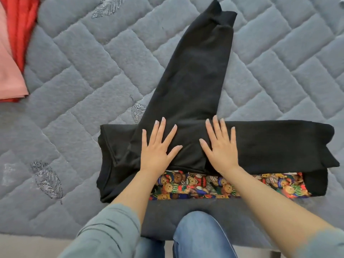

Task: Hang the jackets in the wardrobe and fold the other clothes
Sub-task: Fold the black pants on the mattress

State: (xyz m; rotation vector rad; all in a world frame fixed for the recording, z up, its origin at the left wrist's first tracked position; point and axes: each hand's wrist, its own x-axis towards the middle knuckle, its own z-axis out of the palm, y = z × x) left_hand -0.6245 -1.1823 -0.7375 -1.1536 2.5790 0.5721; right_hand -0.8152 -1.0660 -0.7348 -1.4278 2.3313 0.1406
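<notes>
Smoothing the fold
Left hand (158, 146) and right hand (219, 144), fingers straight, press the black garment (195, 81); sweeping outward should flatten creases.

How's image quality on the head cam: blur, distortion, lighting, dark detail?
Head view: soft even light, no glare. Wide-angle bending curves the quilted bedspread lines toward the edges. Red and pink clothes at the top left are smeared. Black garment shows almost no fold detail. Left hand and right hand, flat on it, look sharp.
</notes>
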